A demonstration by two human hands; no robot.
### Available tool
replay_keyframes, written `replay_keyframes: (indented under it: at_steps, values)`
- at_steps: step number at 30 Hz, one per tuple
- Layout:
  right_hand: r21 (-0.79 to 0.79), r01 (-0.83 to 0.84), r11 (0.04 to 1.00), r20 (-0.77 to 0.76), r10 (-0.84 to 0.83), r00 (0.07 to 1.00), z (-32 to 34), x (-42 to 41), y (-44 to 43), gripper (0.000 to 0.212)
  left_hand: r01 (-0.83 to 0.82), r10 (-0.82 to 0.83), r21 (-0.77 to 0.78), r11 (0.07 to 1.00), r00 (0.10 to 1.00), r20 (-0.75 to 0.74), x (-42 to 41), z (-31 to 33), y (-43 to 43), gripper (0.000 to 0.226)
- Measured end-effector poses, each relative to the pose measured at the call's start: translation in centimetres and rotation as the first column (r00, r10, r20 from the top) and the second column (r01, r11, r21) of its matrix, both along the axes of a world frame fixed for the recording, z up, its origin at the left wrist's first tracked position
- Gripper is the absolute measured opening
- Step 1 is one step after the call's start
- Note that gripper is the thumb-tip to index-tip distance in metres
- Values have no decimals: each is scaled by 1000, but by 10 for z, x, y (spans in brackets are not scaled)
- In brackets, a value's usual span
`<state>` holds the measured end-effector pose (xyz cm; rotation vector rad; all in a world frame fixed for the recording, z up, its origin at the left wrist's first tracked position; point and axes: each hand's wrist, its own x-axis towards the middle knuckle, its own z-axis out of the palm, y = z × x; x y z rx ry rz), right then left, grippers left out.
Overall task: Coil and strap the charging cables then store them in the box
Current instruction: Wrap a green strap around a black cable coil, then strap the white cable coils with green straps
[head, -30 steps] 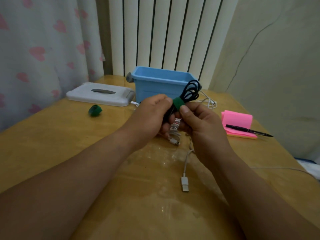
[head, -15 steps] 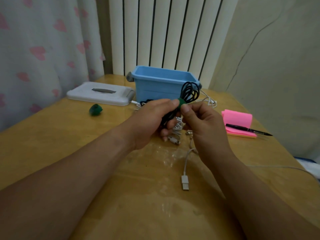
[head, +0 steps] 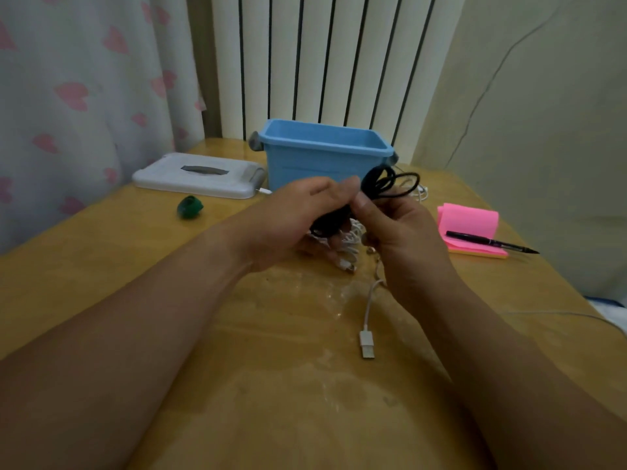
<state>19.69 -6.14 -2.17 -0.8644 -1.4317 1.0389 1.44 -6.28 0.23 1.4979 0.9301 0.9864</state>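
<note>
My left hand point(head: 298, 218) and right hand point(head: 403, 232) are pressed together just above the worktop point(head: 135, 283), both clamped on the coiled black cable point(head: 383, 183). The left curls round the lower part of the bundle. The right pinches its waist, thumb tip against the left's fingertips. I squeeze it at the middle so the loops cannot spring open. I judge this is where a strap closes, though my fingers hide that spot and I cannot tell whether one is on. The free loops fan out up and to the right of my thumbs.

Under my hands a white cable point(head: 368, 310) lies loose on the worktop, partly bunched beneath my palms, its flat plug point(head: 367, 344) trailing toward me. It looks not yet coiled. A rolled green strap point(head: 190, 207) sits well to the left, presumably for that one.

The blue box point(head: 305, 164) stands open just behind my hands, near enough to drop the bundle in. I see only its rim and far inner wall; nothing shows above the rim, and the bottom is hidden. A white lid point(head: 200, 176) lies flat beside it on the left. A pink notepad point(head: 471, 218) with a pen point(head: 488, 240) on it rests to the right.
</note>
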Motion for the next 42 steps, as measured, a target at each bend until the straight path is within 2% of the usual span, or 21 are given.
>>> replay_keyframes:
  at_steps: [2,5,8,10,13,16,18,22,24,26,27,28,29,30,32,34,35,36,38,40,42]
  values:
    - [-7,-13,1000,83,14,996,1,2,1,29,3,5,70,998,994,-106,-11,4,2,37]
    - [-119,26,993,24,-23,999,9,17,6,26,-89,119,178,980,978,-171,-34,6,8,20]
    - [-124,269,955,18,-268,963,14,35,18,16,-202,387,452,869,847,-365,-42,-1,17,10]
    - [-110,373,921,27,-372,928,13,39,22,11,-225,520,578,784,747,-414,-38,-12,25,11]
    - [-90,374,923,12,-374,927,11,35,22,11,-147,619,734,663,659,-427,-25,-28,33,22]
    - [-35,352,935,51,-350,935,10,30,21,11,18,610,722,692,520,-598,-16,-35,37,32]
    - [-18,350,936,80,-348,934,8,29,21,10,44,616,704,709,449,-648,-14,-37,40,33]
    - [32,347,937,154,-348,925,7,29,20,9,30,651,727,686,421,-632,-10,-43,40,37]
    - [89,311,946,232,-324,917,7,27,17,12,-54,696,763,644,456,-555,-10,-42,36,41]
    - [125,278,952,279,-303,911,9,29,13,14,-168,735,804,571,540,-409,-8,-35,25,28]
    - [118,285,951,272,-307,912,12,31,12,14,-208,715,793,572,600,-358,-4,-28,17,20]
    - [86,311,946,237,-323,916,18,35,12,13,-213,663,749,627,651,-370,1,-22,7,23]
    - [43,340,940,179,-342,922,25,40,13,12,-163,590,687,708,670,-449,9,-18,-2,33]
    - [7,359,933,113,-357,927,35,45,13,12,-74,501,605,792,646,-577,19,-15,-11,42]
    - [-12,373,928,39,-372,927,54,55,8,12,82,328,422,903,504,-799,41,-18,-30,53]
    - [33,377,926,69,-378,923,68,65,-5,10,158,266,342,927,367,-891,55,-26,-42,53]
    - [55,376,925,106,-380,919,70,69,-14,10,170,273,343,924,335,-902,58,-29,-44,46]
    - [68,372,926,152,-378,913,70,73,-24,10,163,274,343,925,338,-900,58,-32,-44,37]
    - [76,357,931,262,-364,894,64,82,-43,11,121,259,339,933,427,-866,53,-34,-45,19]
    - [105,322,941,415,-336,846,52,89,-60,10,55,260,361,931,594,-762,46,-31,-50,10]
    - [152,254,955,583,-294,758,42,88,-73,18,-12,225,353,936,791,-569,39,-19,-60,10]
